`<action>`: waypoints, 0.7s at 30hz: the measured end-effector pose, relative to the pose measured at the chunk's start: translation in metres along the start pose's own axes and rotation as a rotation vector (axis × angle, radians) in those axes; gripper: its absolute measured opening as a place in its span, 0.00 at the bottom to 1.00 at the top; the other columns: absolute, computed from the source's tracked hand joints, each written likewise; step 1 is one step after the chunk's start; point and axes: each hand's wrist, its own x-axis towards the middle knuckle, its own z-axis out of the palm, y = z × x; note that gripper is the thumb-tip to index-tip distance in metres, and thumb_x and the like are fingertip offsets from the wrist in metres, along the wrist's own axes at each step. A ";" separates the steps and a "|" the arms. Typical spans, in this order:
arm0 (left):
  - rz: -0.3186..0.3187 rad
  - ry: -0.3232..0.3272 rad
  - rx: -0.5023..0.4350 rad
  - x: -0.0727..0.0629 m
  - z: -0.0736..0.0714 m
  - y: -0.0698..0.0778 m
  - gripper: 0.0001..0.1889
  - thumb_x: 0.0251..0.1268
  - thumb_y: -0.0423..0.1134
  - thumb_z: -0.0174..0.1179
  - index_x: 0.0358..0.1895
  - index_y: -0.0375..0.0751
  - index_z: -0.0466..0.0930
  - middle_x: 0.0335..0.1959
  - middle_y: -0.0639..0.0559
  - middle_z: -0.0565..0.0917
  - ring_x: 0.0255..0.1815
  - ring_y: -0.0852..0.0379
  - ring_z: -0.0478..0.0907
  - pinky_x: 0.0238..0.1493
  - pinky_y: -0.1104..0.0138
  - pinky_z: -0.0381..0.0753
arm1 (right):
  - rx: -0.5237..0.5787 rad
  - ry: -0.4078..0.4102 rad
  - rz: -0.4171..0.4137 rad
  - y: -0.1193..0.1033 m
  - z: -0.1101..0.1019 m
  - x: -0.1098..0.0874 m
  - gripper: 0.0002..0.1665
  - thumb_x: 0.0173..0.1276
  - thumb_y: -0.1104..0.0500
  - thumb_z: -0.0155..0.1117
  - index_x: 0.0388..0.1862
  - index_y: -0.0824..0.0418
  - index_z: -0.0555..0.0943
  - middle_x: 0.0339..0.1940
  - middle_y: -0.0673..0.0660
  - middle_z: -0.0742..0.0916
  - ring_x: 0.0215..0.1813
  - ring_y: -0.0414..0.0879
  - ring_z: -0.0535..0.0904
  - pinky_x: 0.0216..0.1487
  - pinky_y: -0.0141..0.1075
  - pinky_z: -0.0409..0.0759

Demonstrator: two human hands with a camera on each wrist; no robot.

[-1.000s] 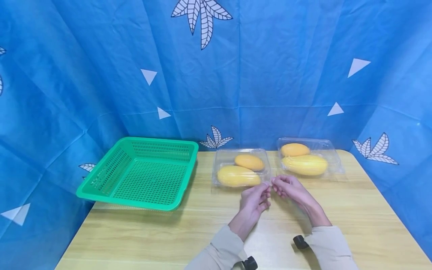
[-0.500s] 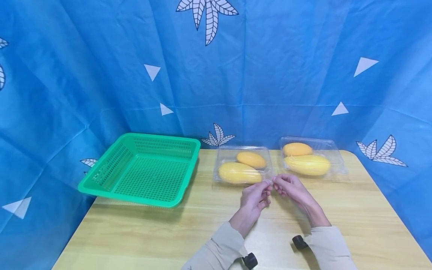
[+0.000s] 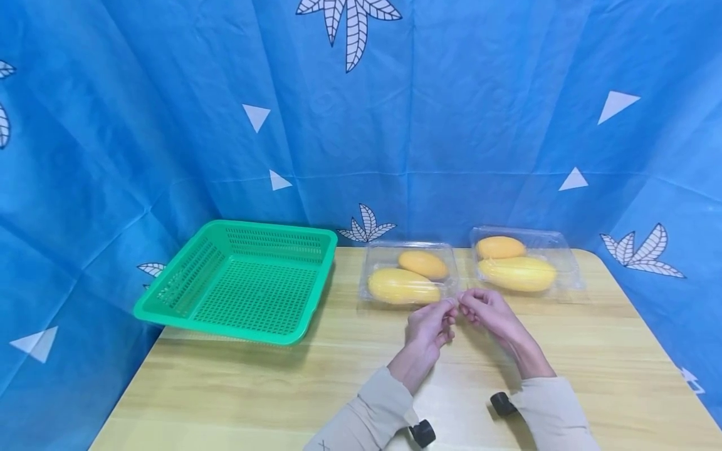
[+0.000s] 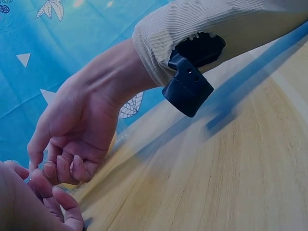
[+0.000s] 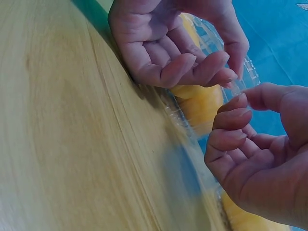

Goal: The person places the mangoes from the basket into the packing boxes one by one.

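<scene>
My left hand (image 3: 427, 327) and right hand (image 3: 489, 314) meet over the table, fingertips almost touching. Each pinches, between thumb and forefinger, a small clear piece of plastic (image 5: 236, 87); whether it is loose film or tape, I cannot tell. The other fingers are loosely curled, as the left hand (image 5: 159, 53) and right hand (image 5: 260, 159) show in the right wrist view. Just behind lies a clear plastic clamshell box (image 3: 383, 250) with a yellow melon-like fruit (image 3: 402, 286) and an orange mango-like fruit (image 3: 423, 265) inside. The fingertips are close to its front right corner.
A second clear clamshell box (image 3: 564, 266) stands at the back right, holding a yellow fruit (image 3: 519, 274) and an orange one. At the left is a green plastic basket (image 3: 254, 294). A blue patterned cloth (image 3: 479, 125) hangs behind the wooden table (image 3: 237, 388).
The head view has shifted slightly, so basket and boxes appear a little higher and further right. Both hands keep the same pinching pose with hardly any movement.
</scene>
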 end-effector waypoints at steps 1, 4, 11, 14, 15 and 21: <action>0.003 0.000 0.002 0.000 0.000 0.000 0.10 0.50 0.37 0.77 0.37 0.42 0.90 0.32 0.48 0.89 0.25 0.62 0.78 0.25 0.72 0.76 | -0.004 -0.001 -0.004 -0.001 0.000 0.000 0.13 0.79 0.58 0.57 0.39 0.69 0.76 0.29 0.53 0.78 0.30 0.41 0.71 0.29 0.29 0.71; 0.003 0.005 0.002 0.000 0.001 0.000 0.10 0.50 0.38 0.77 0.37 0.42 0.90 0.32 0.48 0.89 0.25 0.61 0.78 0.24 0.72 0.76 | -0.001 0.009 -0.002 -0.002 0.000 0.000 0.12 0.79 0.59 0.57 0.42 0.70 0.76 0.30 0.53 0.78 0.30 0.40 0.72 0.30 0.29 0.72; 0.005 -0.009 -0.006 -0.003 0.002 0.000 0.10 0.52 0.38 0.77 0.38 0.41 0.90 0.34 0.46 0.89 0.26 0.61 0.79 0.24 0.72 0.76 | 0.004 0.018 -0.004 -0.002 -0.002 -0.002 0.11 0.79 0.60 0.56 0.42 0.69 0.77 0.30 0.52 0.78 0.30 0.40 0.71 0.31 0.30 0.73; 0.015 -0.038 -0.003 -0.003 0.001 0.000 0.10 0.54 0.39 0.77 0.39 0.41 0.90 0.34 0.46 0.89 0.26 0.61 0.80 0.24 0.72 0.77 | 0.001 0.029 -0.007 -0.002 -0.003 -0.001 0.12 0.79 0.59 0.57 0.41 0.69 0.77 0.29 0.52 0.78 0.29 0.40 0.71 0.30 0.30 0.72; 0.018 -0.047 -0.002 -0.003 0.001 0.000 0.10 0.54 0.39 0.76 0.39 0.41 0.90 0.34 0.46 0.89 0.26 0.61 0.80 0.24 0.72 0.77 | -0.001 0.035 -0.007 -0.003 -0.003 -0.001 0.12 0.79 0.59 0.57 0.42 0.69 0.78 0.29 0.52 0.78 0.29 0.40 0.71 0.30 0.30 0.72; 0.023 -0.100 0.024 -0.002 -0.003 0.001 0.12 0.57 0.42 0.76 0.41 0.41 0.89 0.37 0.47 0.90 0.28 0.60 0.81 0.24 0.72 0.78 | 0.002 0.052 -0.001 -0.002 -0.003 0.000 0.12 0.79 0.59 0.57 0.42 0.69 0.78 0.29 0.51 0.78 0.29 0.40 0.71 0.30 0.30 0.73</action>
